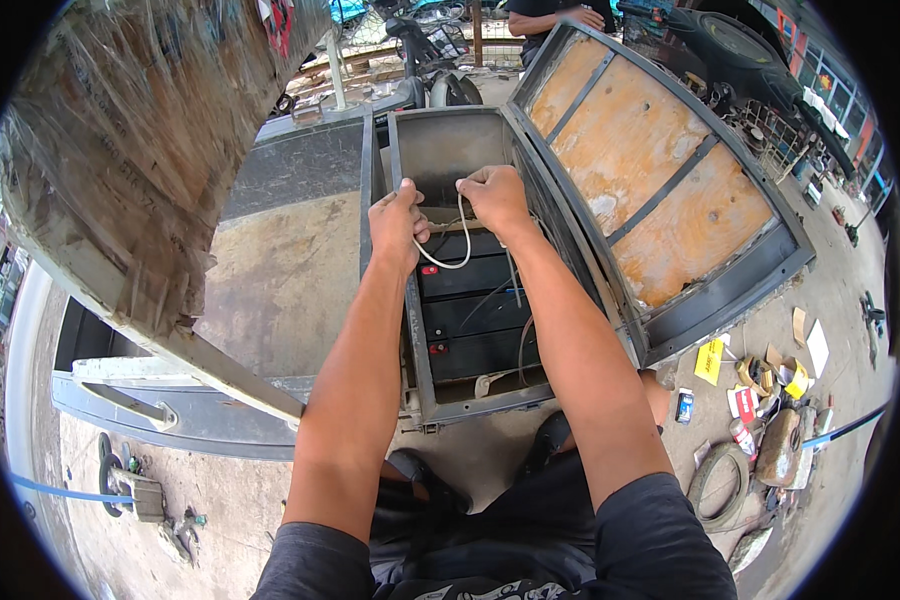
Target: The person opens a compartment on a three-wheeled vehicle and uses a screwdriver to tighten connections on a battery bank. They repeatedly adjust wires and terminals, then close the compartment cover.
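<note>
A white cable [455, 266] hangs in a loop between my two hands. My left hand [398, 224] is closed on one part of it, near the box's left rim. My right hand [495, 200] pinches the other part between thumb and fingers, a little farther to the right. Both are held above an open dark metal box [425, 395]. Inside the box, below the loop, several black batteries [473, 318] sit in a row, with red terminals on their left side. Thin dark wires run over them, and my right forearm hides part of the box's right side.
The box's hinged lid [660, 170], lined with stained plywood, leans open at the right. A wooden bed [280, 270] and a plastic-wrapped panel [140, 150] stand at the left. Tools, packages and a coiled tyre [718, 487] lie on the right-hand ground. Another person [545, 22] stands beyond the lid.
</note>
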A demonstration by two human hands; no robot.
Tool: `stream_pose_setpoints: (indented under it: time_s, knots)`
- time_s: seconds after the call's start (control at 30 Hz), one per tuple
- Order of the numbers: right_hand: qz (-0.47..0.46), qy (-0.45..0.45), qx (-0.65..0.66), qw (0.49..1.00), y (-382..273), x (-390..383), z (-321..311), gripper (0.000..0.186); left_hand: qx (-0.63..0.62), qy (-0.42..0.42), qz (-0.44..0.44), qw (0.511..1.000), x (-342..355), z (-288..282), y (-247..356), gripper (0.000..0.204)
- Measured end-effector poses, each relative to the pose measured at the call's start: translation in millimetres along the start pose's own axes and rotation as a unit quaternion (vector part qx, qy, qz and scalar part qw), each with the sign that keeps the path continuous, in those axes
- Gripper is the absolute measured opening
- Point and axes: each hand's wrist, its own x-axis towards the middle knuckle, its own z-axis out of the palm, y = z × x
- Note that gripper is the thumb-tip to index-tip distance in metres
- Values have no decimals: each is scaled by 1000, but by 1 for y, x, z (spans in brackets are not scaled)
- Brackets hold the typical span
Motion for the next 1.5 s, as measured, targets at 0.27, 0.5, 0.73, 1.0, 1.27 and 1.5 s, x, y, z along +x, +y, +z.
stream_pose_setpoints:
  time_s: [0.27,0.5,0.73,1.0,1.27,1.5]
  knots:
    - [-12,-62,2,998,3,-2,6,22,213,-44,2,976,-2,9,-13,15]
    - [-24,-106,78,991,18,8,12,17,252,-108,-29,961,1,9,-15,20]
    - [-14,-93,55,994,9,-1,9,14,320,-66,33,944,8,3,-24,19]
    - [125,-150,151,969,4,-3,-3,14,367,-63,49,927,8,2,-25,28]
    - [196,-195,192,942,-4,-5,-11,10,362,-62,21,930,9,0,-23,24]
    - [195,-193,179,945,-4,-4,-12,12,359,-56,14,931,5,3,-20,20]
